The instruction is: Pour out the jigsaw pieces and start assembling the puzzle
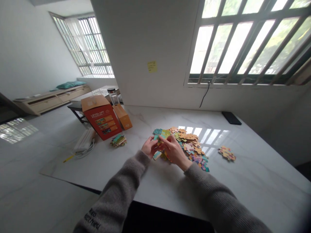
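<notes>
My left hand (150,146) and my right hand (173,149) meet over the near edge of a loose heap of jigsaw pieces (191,147), lying on a white marble table (243,174). Between my fingers I pinch colourful jigsaw pieces, though my fingers partly hide them. A teal-and-white piece (156,155) lies just under my left hand. A small stack of pieces (118,140) sits left of my hands, and a smaller orange cluster (226,153) lies to the right.
An orange-red puzzle box (102,118) stands at the table's far left, with an orange carton (122,117) and a glass jar (113,96) behind it. A black tablet-like slab (231,118) lies by the wall. White cables (84,145) and a yellow pencil (68,158) lie near the left edge.
</notes>
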### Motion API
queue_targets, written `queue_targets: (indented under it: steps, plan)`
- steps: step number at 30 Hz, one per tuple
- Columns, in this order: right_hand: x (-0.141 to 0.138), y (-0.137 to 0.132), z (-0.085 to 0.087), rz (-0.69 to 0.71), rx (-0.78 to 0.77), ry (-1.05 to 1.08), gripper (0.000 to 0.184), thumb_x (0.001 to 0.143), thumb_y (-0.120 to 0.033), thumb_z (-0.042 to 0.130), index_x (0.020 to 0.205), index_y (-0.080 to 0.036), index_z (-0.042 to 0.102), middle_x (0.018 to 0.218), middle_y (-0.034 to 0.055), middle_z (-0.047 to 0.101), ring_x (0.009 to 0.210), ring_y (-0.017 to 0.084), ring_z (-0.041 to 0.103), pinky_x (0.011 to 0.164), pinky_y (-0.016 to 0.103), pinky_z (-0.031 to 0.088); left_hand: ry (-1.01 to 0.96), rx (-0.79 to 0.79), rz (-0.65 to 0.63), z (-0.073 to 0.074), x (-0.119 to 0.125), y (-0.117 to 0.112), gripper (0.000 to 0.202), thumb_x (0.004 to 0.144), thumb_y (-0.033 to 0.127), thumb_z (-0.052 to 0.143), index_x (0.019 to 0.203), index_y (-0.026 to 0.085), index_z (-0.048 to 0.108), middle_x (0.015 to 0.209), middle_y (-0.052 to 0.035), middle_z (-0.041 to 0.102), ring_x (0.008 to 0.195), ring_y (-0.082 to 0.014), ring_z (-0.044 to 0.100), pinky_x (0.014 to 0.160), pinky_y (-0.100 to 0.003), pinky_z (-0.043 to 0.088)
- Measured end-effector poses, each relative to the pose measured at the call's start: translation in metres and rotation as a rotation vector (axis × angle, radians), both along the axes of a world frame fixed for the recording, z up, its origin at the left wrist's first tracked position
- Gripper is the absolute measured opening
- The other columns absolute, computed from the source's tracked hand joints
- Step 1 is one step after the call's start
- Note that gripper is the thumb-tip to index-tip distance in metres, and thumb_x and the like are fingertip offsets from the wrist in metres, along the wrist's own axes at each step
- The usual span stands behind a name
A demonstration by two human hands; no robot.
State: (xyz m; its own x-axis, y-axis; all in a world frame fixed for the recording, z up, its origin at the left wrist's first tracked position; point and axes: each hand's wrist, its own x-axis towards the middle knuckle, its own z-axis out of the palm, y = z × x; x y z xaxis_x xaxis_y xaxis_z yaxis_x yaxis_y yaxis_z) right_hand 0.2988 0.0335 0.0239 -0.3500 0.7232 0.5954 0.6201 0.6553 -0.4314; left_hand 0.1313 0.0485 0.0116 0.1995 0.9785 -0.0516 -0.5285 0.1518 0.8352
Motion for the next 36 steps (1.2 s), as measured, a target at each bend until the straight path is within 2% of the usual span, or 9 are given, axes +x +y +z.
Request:
queue_targets:
  steps: [2, 5, 11, 16, 20, 28, 30, 32, 36]
  plan:
    - [0.005, -0.003, 0.000, 0.050, -0.017, 0.100, 0.030, 0.099, -0.026, 0.043, 0.123, -0.023, 0.060, 0.100, 0.0091, 0.051, 0.089, 0.020, 0.055, 0.081, 0.032, 0.050, 0.009, 0.001, -0.043, -0.001, 0.004, -0.001, 0.043, 0.073, 0.019, 0.070, 0.111, 0.017, 0.050, 0.084, -0.0038, 0.069, 0.072, -0.0172, 0.069, 0.070, -0.032, 0.058]
    - [0.014, -0.006, 0.002, 0.057, -0.041, 0.199, 0.018, 0.096, -0.024, 0.047, 0.106, -0.022, 0.062, 0.102, 0.0087, 0.054, 0.095, 0.021, 0.056, 0.084, 0.035, 0.050, 0.034, 0.041, -0.107, -0.003, 0.005, -0.003, 0.076, 0.071, 0.014, 0.071, 0.138, 0.023, 0.036, 0.094, -0.0049, 0.071, 0.084, -0.0206, 0.071, 0.082, -0.039, 0.057]
    - [0.027, -0.010, 0.007, 0.076, -0.055, 0.257, 0.016, 0.094, -0.023, 0.049, 0.098, -0.023, 0.065, 0.102, 0.0087, 0.057, 0.098, 0.022, 0.058, 0.086, 0.038, 0.051, 0.068, 0.200, -0.261, 0.000, 0.006, -0.014, 0.104, 0.062, 0.017, 0.084, 0.148, 0.028, 0.026, 0.117, -0.0105, 0.066, 0.103, -0.0257, 0.067, 0.095, -0.043, 0.052]
    - [0.032, -0.013, 0.011, 0.097, -0.150, 0.299, 0.014, 0.091, -0.024, 0.054, 0.094, -0.023, 0.067, 0.122, 0.0110, 0.055, 0.110, 0.023, 0.059, 0.098, 0.043, 0.047, 0.130, 0.219, -0.243, 0.003, 0.004, -0.017, 0.104, 0.060, 0.019, 0.086, 0.147, 0.024, 0.029, 0.107, -0.0102, 0.069, 0.094, -0.0251, 0.070, 0.089, -0.041, 0.055]
    - [0.036, -0.012, 0.010, 0.121, -0.256, 0.322, 0.012, 0.089, -0.025, 0.055, 0.094, -0.020, 0.065, 0.120, 0.0116, 0.059, 0.120, 0.024, 0.055, 0.099, 0.041, 0.047, 0.153, 0.224, -0.256, 0.003, 0.004, -0.017, 0.103, 0.061, 0.020, 0.086, 0.146, 0.023, 0.028, 0.106, -0.0099, 0.069, 0.093, -0.0249, 0.071, 0.088, -0.039, 0.056]
    - [0.023, -0.016, 0.001, 0.145, -0.181, 0.162, 0.024, 0.094, -0.028, 0.052, 0.113, -0.025, 0.065, 0.130, 0.0114, 0.055, 0.120, 0.024, 0.054, 0.101, 0.043, 0.046, 0.240, 0.224, -0.230, 0.005, 0.008, -0.019, 0.094, 0.071, 0.024, 0.078, 0.148, 0.022, 0.025, 0.102, -0.0088, 0.070, 0.087, -0.0232, 0.071, 0.078, -0.034, 0.058]
    - [0.022, -0.018, 0.003, 0.141, -0.157, 0.136, 0.033, 0.095, -0.028, 0.049, 0.127, -0.027, 0.058, 0.135, 0.0120, 0.052, 0.126, 0.025, 0.049, 0.104, 0.045, 0.044, 0.214, 0.193, -0.166, 0.008, 0.000, -0.014, 0.086, 0.077, 0.027, 0.072, 0.148, 0.025, 0.023, 0.104, -0.0098, 0.069, 0.086, -0.0247, 0.072, 0.067, -0.034, 0.060]
    - [0.022, -0.018, 0.006, 0.065, -0.105, 0.137, 0.037, 0.097, -0.027, 0.045, 0.133, -0.025, 0.053, 0.133, 0.0129, 0.053, 0.127, 0.026, 0.047, 0.105, 0.047, 0.041, 0.163, 0.179, -0.012, 0.011, -0.012, -0.006, 0.082, 0.079, 0.027, 0.065, 0.147, 0.028, 0.019, 0.103, -0.0092, 0.069, 0.083, -0.0252, 0.072, 0.057, -0.031, 0.058]
    - [0.018, -0.016, 0.005, -0.070, -0.017, -0.019, 0.028, 0.096, -0.025, 0.046, 0.118, -0.021, 0.062, 0.115, 0.0130, 0.062, 0.116, 0.028, 0.051, 0.101, 0.048, 0.041, 0.143, 0.139, 0.335, 0.011, -0.039, 0.011, 0.067, 0.071, 0.018, 0.054, 0.134, 0.023, 0.030, 0.087, -0.0048, 0.071, 0.072, -0.0218, 0.072, 0.050, -0.025, 0.053]
